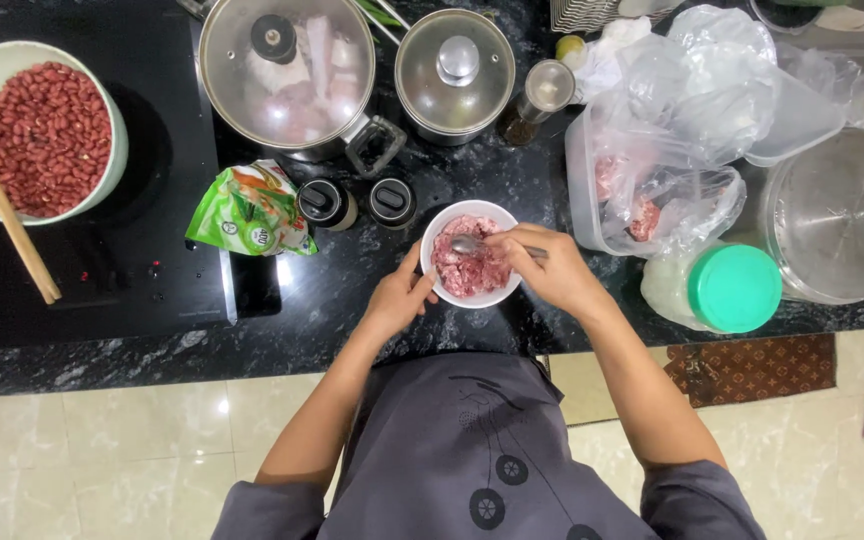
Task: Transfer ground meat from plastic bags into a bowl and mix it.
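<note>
The bowl (471,262) sits at the middle of the frame on the black counter (352,300), small, white and round. It holds minced meat (469,270), pink and coarse, lying in one loose mound that fills most of the bowl. No seasoning shows on top, and the meat looks raw and fairly even in colour, so I judge the mixing is under way but not finished; how well it is blended I cannot tell from here.

The right hand (552,272) is closed around a metal spoon (467,243), whose tip rests on the meat near the bowl's upper rim. The left hand (397,298) cups the bowl's left side, fingers curled against the wall, steadying it.

Just left of the bowl stand two dark-capped shakers (357,202), and beside them lies a green packet (250,210). To the right, a plastic tub (592,190) with a bag holds more pink meat, so some of it is still unused. A green-lidded jar (722,288) lies below that. Two lidded pots (372,70) stand along the top, and a bowl of red peanuts (42,135) with chopsticks (2,200) sits at the upper left.
</note>
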